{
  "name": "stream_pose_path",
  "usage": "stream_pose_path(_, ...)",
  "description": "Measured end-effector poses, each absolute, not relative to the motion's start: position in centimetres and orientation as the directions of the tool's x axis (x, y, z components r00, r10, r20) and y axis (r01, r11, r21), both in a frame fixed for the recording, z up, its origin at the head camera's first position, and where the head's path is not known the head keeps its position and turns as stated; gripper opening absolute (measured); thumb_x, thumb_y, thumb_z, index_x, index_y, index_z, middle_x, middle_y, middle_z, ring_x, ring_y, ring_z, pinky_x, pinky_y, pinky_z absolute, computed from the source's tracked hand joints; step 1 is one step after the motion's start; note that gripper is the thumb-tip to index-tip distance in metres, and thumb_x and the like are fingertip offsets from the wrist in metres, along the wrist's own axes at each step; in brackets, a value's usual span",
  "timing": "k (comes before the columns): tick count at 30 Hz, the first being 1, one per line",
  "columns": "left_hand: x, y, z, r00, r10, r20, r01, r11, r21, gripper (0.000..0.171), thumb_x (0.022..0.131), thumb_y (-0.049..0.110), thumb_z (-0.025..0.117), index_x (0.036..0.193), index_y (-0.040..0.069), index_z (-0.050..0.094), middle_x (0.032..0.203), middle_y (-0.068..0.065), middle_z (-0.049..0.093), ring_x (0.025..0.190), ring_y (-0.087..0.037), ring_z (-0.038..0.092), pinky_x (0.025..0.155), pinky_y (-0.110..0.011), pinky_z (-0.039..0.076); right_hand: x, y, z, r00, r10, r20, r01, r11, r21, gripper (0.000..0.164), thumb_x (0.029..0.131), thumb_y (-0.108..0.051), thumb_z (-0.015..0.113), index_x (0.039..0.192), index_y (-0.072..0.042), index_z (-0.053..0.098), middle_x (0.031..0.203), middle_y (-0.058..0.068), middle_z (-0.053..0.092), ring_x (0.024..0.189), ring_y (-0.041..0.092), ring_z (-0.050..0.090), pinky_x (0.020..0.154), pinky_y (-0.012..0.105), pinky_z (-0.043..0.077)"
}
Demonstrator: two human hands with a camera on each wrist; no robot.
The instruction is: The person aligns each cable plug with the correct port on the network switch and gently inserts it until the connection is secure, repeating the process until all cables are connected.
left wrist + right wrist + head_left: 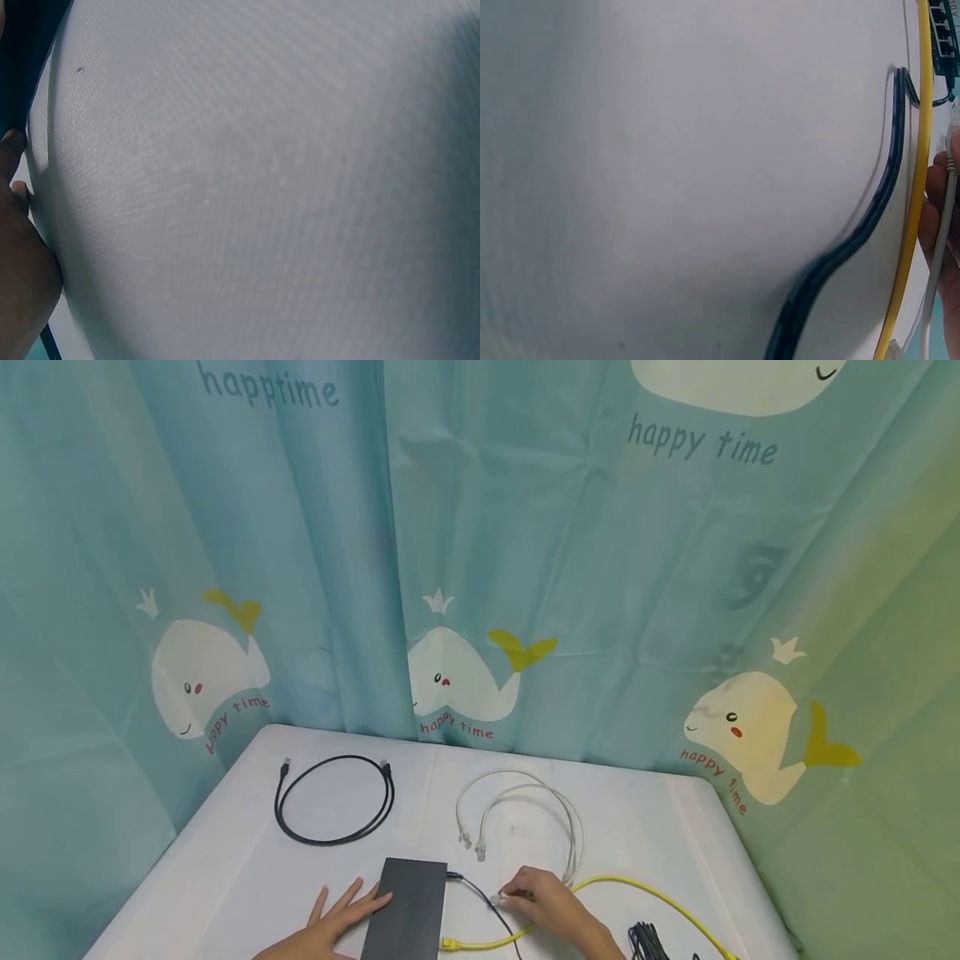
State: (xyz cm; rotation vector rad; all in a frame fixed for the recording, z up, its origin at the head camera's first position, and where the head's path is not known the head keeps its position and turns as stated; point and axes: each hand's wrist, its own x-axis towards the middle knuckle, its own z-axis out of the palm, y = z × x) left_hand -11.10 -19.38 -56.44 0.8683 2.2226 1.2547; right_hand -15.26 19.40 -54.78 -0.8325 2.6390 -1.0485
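A flat black network switch (406, 906) lies near the front edge of the table, with a row of ports (943, 30) facing right. My left hand (330, 927) rests against its left side, fingers spread, one fingertip over its top. To the right of the switch, my right hand (551, 906) pinches a grey-white Ethernet cable (946, 202) close to its clear plug (498, 901). A black power cord (480, 892) runs from the switch past that plug. A yellow Ethernet cable (480, 946) has its near end at the switch's right side and passes beneath my right hand.
Behind, a coiled black Ethernet cable (330, 842) lies at the left and a looped grey-white cable (562, 802) at the centre right. A bundled black cord (647, 941) sits at the front right. Blue curtains (487, 527) with whales hang around the white table (645, 827).
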Motion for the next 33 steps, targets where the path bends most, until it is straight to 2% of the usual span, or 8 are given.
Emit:
stream_pose_path(5, -11.2, -19.2, -56.1, -0.709, 0.7, -0.087, 0.287, 0.399, 0.871, 0.07, 0.091, 0.046, 0.058, 0.15, 0.024, 0.028, 0.151, -0.012, 0.021, 0.139, -0.029, -0.004, 0.092, -0.071, -0.014, -15.2, 19.2, -54.8, -0.828, -0.559, 0.037, -0.431, 0.594, -0.679, 0.013, 0.084, -0.018, 0.07, 0.093, -0.011, 0.074, 0.085, -0.016, 0.061, 0.079, -0.002, 0.056, 0.071, 0.02, 0.051)
stream_pose_path(8, -11.2, -19.2, -56.0, -0.708, 0.701, -0.083, 0.291, 0.397, 0.87, 0.07, 0.091, 0.049, 0.057, 0.15, 0.024, 0.028, 0.151, -0.011, 0.022, 0.139, -0.032, -0.004, 0.092, -0.072, -0.013, -15.1, 19.1, -54.7, -0.825, -0.563, 0.047, -0.436, 0.582, -0.686, 0.013, 0.084, -0.018, 0.07, 0.093, -0.01, 0.074, 0.084, -0.013, 0.063, 0.078, -0.002, 0.056, 0.07, 0.02, 0.051)
stream_pose_path(12, -11.2, -19.2, -56.2, -0.711, 0.7, -0.071, 0.304, 0.396, 0.866, 0.071, 0.09, 0.053, 0.056, 0.15, 0.024, 0.029, 0.151, -0.007, 0.023, 0.14, -0.026, -0.004, 0.092, -0.072, -0.013, -14.8, 18.9, -54.5, -0.809, -0.584, 0.071, -0.459, 0.551, -0.697, 0.014, 0.083, -0.018, 0.071, 0.092, -0.007, 0.074, 0.084, -0.012, 0.064, 0.077, -0.001, 0.057, 0.068, 0.02, 0.05)
stream_pose_path(18, -11.2, -19.2, -56.7, -0.728, 0.681, -0.072, 0.304, 0.416, 0.857, 0.071, 0.087, 0.046, 0.062, 0.149, 0.025, 0.032, 0.15, -0.001, 0.027, 0.14, -0.021, -0.001, 0.093, -0.07, -0.014, -14.5, 18.8, -54.8, -0.781, -0.615, 0.111, -0.505, 0.516, -0.692, 0.014, 0.085, -0.016, 0.07, 0.092, -0.005, 0.075, 0.083, -0.009, 0.065, 0.076, -0.002, 0.056, 0.066, 0.018, 0.05)
stream_pose_path(24, -11.1, -19.1, -56.6, -0.731, 0.678, -0.078, 0.302, 0.424, 0.854, 0.072, 0.087, 0.046, 0.063, 0.148, 0.026, 0.033, 0.15, -0.001, 0.027, 0.141, -0.026, 0.0, 0.092, -0.072, -0.015, -14.2, 18.3, -55.0, -0.781, -0.616, 0.1, -0.495, 0.514, -0.701, 0.016, 0.086, -0.019, 0.069, 0.093, -0.007, 0.075, 0.084, -0.011, 0.064, 0.077, -0.004, 0.055, 0.066, 0.017, 0.05)
stream_pose_path(30, -11.0, -19.2, -56.6, -0.721, 0.691, -0.047, 0.329, 0.401, 0.855, 0.071, 0.088, 0.05, 0.059, 0.149, 0.024, 0.031, 0.15, -0.003, 0.026, 0.138, -0.012, -0.003, 0.092, -0.072, -0.013, -14.1, 17.7, -55.1, -0.756, -0.636, 0.152, -0.544, 0.482, -0.687, 0.015, 0.085, -0.019, 0.069, 0.093, -0.007, 0.075, 0.084, -0.009, 0.065, 0.076, -0.004, 0.056, 0.064, 0.015, 0.05)
stream_pose_path(33, -11.0, -19.2, -56.5, -0.72, 0.693, -0.043, 0.329, 0.395, 0.858, 0.071, 0.089, 0.051, 0.058, 0.149, 0.024, 0.031, 0.15, -0.003, 0.026, 0.138, -0.013, -0.004, 0.091, -0.072, -0.013, -14.0, 17.3, -55.0, -0.762, -0.633, 0.137, -0.536, 0.497, -0.683, 0.016, 0.085, -0.021, 0.07, 0.093, -0.008, 0.076, 0.083, -0.014, 0.062, 0.07, -0.005, 0.053, 0.058, 0.014, 0.048)
